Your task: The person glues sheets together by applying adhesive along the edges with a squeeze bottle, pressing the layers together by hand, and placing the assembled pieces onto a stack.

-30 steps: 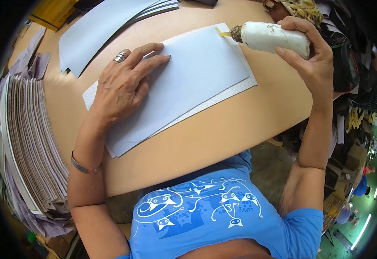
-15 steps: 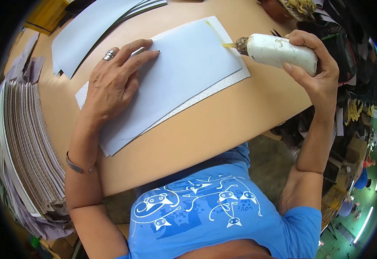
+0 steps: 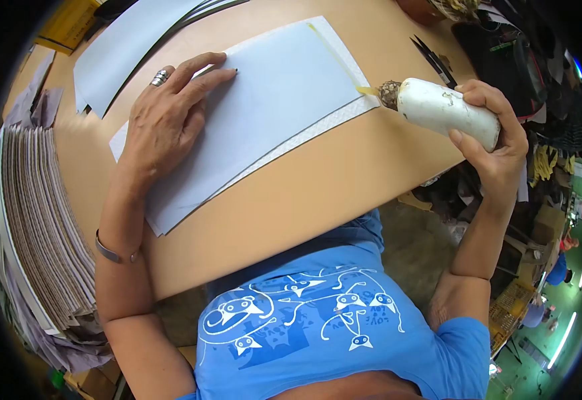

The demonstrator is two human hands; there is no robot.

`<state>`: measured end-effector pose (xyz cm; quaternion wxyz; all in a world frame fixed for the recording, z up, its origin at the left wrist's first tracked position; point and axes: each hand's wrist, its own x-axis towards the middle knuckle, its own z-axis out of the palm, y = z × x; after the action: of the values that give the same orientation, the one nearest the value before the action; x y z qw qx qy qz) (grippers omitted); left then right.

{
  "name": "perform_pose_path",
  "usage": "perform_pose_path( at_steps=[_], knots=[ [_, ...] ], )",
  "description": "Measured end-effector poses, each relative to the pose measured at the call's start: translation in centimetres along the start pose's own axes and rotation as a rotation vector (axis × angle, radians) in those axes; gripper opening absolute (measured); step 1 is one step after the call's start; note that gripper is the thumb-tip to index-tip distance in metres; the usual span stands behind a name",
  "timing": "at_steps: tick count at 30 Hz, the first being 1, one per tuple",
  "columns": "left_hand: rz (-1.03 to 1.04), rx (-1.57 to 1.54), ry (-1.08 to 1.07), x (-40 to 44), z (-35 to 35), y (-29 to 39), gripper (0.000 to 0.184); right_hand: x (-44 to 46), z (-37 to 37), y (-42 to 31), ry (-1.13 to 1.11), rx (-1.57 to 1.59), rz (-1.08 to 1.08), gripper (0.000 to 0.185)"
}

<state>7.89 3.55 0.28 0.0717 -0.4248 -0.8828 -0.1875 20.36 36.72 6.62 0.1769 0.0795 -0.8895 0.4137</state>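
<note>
A pale blue-white sheet (image 3: 278, 100) lies over a white textured sheet (image 3: 338, 50), whose edge shows on the right and near sides. My left hand (image 3: 168, 123) rests palm down across the sheets' left part, fingers stretched out. In my right hand (image 3: 498, 127) is a worn white glue bottle (image 3: 431, 107), tilted with its crusted neck toward the sheets. Its yellowish nozzle (image 3: 367, 90) is at the upper sheet's near right corner; whether it touches cannot be made out. A thin yellowish line (image 3: 324, 41) runs down from the far corner along the right edge.
More white sheets (image 3: 128, 50) lie at the table's far left. A tall stack of boards (image 3: 44, 227) stands left of the table (image 3: 291, 200). Black scissors (image 3: 434, 60) lie beyond the bottle, near a brown bowl (image 3: 431, 13). Dark bags and materials crowd the right.
My right hand has moved the bottle toward me and slightly right, bringing the nozzle down along the sheet's right edge. My left hand stays on the sheets.
</note>
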Motion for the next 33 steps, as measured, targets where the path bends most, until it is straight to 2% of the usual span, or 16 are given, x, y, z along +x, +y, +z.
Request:
perform_pose_path(
  at_steps=[6, 12, 17, 21, 25, 32, 33],
  knots=[
    [-0.006, -0.003, -0.002, -0.3, 0.3, -0.3, 0.047, -1.9, 0.9, -0.7, 0.103, -0.046, 0.048, 0.037],
    [0.001, -0.015, -0.008, -0.3, 0.3, -0.4, 0.048, -3.2, 2.5, -1.4, 0.166, -0.04, -0.002, 0.036],
    [0.005, -0.014, 0.005, -0.3, 0.2, -0.3, 0.047, -3.5, 3.1, -1.7, 0.239, -0.02, 0.084, 0.037],
    [0.02, -0.008, 0.023, -0.4, 0.4, -0.6, 0.045, -3.8, 4.0, -2.3, 0.161, -0.034, -0.046, 0.038],
    [0.007, -0.017, 0.01, -0.4, 0.4, -0.6, 0.044, -3.9, 4.4, -2.8, 0.204, -0.016, 0.006, 0.038],
    [0.001, 0.005, 0.054, -0.7, 1.0, -0.7, 0.042, -4.1, 5.6, -3.6, 0.121, 0.017, -0.073, 0.038],
    [-0.035, 0.013, -0.021, -0.5, 0.4, -0.4, 0.039, -4.1, 5.9, -3.7, 0.113, 0.03, -0.08, 0.038]
  ],
)
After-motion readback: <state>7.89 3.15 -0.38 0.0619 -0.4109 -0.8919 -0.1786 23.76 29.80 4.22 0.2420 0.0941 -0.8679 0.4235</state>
